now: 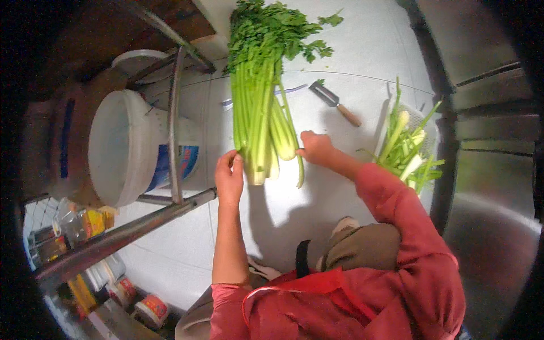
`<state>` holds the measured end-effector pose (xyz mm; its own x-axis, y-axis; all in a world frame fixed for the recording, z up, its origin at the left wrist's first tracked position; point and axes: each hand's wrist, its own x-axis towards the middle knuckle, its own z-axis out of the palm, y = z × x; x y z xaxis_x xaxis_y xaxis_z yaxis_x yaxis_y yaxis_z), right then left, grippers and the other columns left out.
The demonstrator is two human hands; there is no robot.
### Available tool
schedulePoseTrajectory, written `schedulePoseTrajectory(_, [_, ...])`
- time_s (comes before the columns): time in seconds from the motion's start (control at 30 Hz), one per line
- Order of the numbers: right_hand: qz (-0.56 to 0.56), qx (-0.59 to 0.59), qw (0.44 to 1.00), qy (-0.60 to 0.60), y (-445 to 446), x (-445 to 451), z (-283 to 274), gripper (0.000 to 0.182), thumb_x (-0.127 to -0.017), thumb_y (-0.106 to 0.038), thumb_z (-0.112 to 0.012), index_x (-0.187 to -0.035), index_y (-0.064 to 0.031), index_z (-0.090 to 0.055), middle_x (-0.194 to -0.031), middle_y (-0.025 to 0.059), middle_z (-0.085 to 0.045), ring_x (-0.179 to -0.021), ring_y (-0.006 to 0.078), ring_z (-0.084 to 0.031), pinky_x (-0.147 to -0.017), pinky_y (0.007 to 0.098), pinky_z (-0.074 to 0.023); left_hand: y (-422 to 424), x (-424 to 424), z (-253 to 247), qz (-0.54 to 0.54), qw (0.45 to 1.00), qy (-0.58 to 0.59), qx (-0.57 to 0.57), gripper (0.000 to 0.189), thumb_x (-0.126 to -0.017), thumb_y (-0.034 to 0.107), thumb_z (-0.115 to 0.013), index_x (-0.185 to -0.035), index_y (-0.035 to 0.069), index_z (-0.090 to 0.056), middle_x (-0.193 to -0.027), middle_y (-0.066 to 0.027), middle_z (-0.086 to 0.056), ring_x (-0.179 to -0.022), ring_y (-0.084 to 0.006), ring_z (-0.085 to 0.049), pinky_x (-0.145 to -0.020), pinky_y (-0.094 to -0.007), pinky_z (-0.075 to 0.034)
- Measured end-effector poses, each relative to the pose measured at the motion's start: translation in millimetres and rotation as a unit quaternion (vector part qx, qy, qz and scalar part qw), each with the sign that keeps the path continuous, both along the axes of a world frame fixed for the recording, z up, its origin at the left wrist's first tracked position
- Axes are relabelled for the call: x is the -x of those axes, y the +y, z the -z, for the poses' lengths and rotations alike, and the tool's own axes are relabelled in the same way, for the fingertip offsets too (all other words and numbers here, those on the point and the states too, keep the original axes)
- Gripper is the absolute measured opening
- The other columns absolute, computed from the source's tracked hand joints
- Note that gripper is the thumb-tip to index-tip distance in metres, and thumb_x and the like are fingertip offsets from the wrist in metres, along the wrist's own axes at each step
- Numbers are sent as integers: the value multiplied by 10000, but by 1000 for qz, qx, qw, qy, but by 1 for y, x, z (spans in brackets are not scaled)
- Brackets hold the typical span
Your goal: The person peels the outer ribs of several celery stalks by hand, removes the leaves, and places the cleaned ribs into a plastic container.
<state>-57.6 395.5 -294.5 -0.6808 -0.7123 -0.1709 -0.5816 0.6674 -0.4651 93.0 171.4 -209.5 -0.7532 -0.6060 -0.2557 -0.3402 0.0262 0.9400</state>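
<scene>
A large celery bunch [253,123] lies on the pale tiled floor before me, its leafy tops [267,34] pointing away and its cut bases towards me. My left hand [229,174] is at the bunch's left side near the base, fingers curled and thumb tip against the outer stalk. Across from it, my right hand [318,147] has its thumb against a thin loose celery stalk [301,172] at the right edge. Whether either hand grips a stalk is unclear. A purple strip [293,89] runs partly hidden under the bunch. Beyond my right hand lies a wooden-handled kitchen blade [333,100].
To the right, a white perforated basket [429,123] holds cut green stalks [410,148] beside a metal cabinet [493,178]. On the left stand a metal rack frame [175,123] and a white plastic bucket [123,148]. Several labelled containers [151,311] sit at lower left.
</scene>
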Motion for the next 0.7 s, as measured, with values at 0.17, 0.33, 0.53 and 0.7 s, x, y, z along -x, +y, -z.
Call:
schedulePoseTrajectory(0.17, [74,-40,987,-136,-14,14,8,391,-741,-303,-610,-981,-16,-496,-950,178,-608,-865,341,-596,-735,434,-476,-16,16,-112,17,959,188,-211,217,-903,147,-515,-1011,-24,-592,-942,-121,-637,-907,-225,-607,-858,-343,-479])
schedulePoseTrajectory(0.33, [58,-43,991,-113,-15,27,-14,309,-778,-217,-538,-1047,-75,-592,-1002,143,-614,-931,333,-584,-822,413,-461,-34,36,-198,113,922,256,-266,221,-888,146,-542,-1038,-17,-545,-970,-125,-595,-963,-250,-579,-859,-349,-498])
schedulePoseTrajectory(0.53, [-86,484,730,-475,-68,20,-206,315,-861,-76,-562,-1167,-29,-502,-1027,90,-615,-831,160,-616,-632,260,-510,-21,43,-194,203,829,302,-425,148,-891,102,-508,-994,-4,-504,-958,-120,-520,-931,-244,-536,-805,-325,-467])
schedulePoseTrajectory(0.7, [-133,474,747,-447,-81,9,-238,155,-864,-86,-554,-990,4,-569,-784,72,-625,-638,125,-615,-518,238,-490,-13,40,-195,190,874,265,-361,245,-910,169,-485,-1065,-18,-521,-1048,-157,-539,-1047,-298,-521,-891,-377,-468])
